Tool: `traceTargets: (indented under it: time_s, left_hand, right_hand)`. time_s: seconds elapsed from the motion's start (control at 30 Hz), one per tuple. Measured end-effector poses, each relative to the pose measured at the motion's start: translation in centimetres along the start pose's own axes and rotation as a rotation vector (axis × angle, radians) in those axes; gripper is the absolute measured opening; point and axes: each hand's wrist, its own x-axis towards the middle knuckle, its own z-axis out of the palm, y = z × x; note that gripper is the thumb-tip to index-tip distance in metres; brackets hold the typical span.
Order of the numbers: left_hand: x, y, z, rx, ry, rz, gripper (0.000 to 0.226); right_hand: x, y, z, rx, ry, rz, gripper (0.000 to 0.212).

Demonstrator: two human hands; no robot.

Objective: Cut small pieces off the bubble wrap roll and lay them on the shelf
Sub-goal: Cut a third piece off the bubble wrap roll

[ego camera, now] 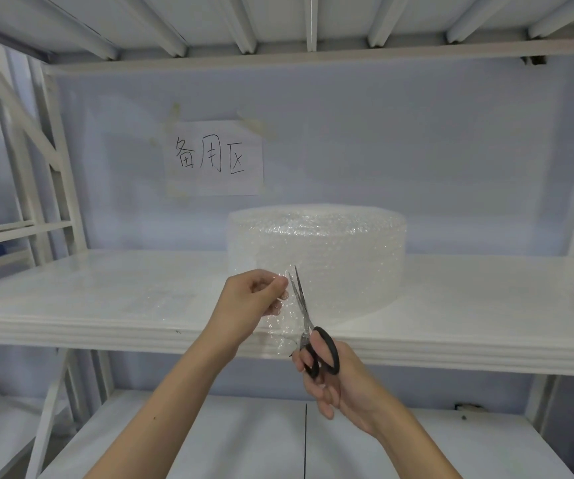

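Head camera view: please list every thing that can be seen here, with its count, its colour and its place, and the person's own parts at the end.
bubble wrap roll: one, clear white, standing on the shelf, centre.
loose bubble wrap strip: one, clear, hanging from the roll over the shelf's front edge.
scissors: one pair, silver blades, black handles, blades pointing up along the strip.
shelf: one board, white, across the middle.
lower shelf: one, white, below.
paper sign: one, white with black handwriting, taped to the back wall.
rack frame: white metal, at the sides and above.
left hand: pinches the strip's top.
right hand: grips the scissors' handles.
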Motion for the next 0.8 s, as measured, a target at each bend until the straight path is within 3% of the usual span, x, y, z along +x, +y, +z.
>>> traceTargets:
  time_s: [0.3, 0.6, 0.8]
  left_hand:
    - [-0.7, 0.3, 0.6, -0.075, -0.022, -0.007, 0.023]
    - [-0.5, 0.1, 0.3, -0.031, -0.087, -0.004, 0.017]
    - [-0.3, 0.1, -0.1, -0.012, -0.131, 0.0, 0.016]
  right_hand:
    - [1.3, -1.8, -0.1, -0.052, 0.023, 0.011, 0.051]
    - [1.9, -1.5, -0.3, -0.055, 0.022, -0.024, 0.041]
    - [2.3, -0.9, -0.5, -0.055, 0.048, -0.076, 0.044]
